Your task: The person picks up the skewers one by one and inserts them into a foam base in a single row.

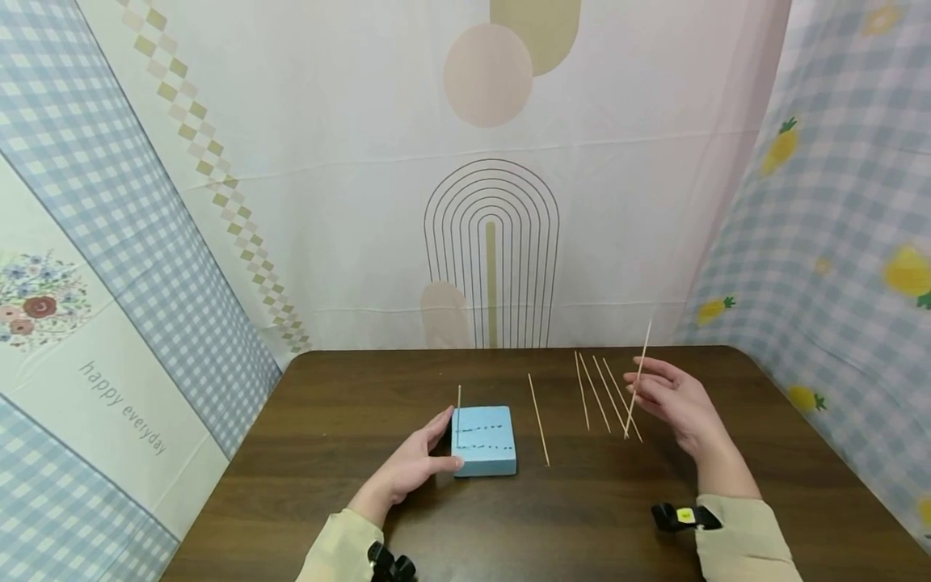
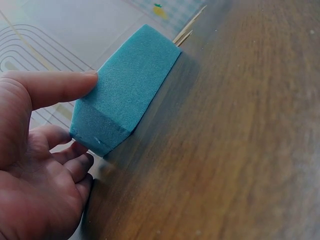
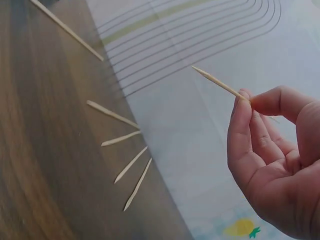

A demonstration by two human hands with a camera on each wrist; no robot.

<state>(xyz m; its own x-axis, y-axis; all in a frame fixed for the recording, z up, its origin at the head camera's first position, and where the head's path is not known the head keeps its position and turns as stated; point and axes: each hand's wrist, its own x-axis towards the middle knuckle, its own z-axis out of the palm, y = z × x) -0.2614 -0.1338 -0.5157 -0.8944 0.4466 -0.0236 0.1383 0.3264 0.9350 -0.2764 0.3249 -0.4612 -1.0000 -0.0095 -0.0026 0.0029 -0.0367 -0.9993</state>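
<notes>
A light blue foam block (image 1: 486, 467) lies on the table with rows of small dark marks on its top. Near its left edge a thin bamboo skewer (image 1: 459, 398) stands upright. My left hand (image 1: 409, 470) holds the block at its left side, thumb at the near corner and a finger at the far one. In the left wrist view the thumb and fingers touch the blue block (image 2: 132, 80) at one end. Farther right, my right hand (image 1: 680, 404) pinches another skewer between thumb and fingertips. The pointed tip of this skewer (image 3: 215, 80) sticks out past the fingers.
One loose skewer (image 1: 538, 419) lies just right of the block on the brown wooden table (image 1: 567, 525). Several more skewers (image 1: 595, 393) lie fanned out beside the right hand. A patterned cloth (image 1: 349, 226) hangs behind the table's far edge, with checked cloths at both sides.
</notes>
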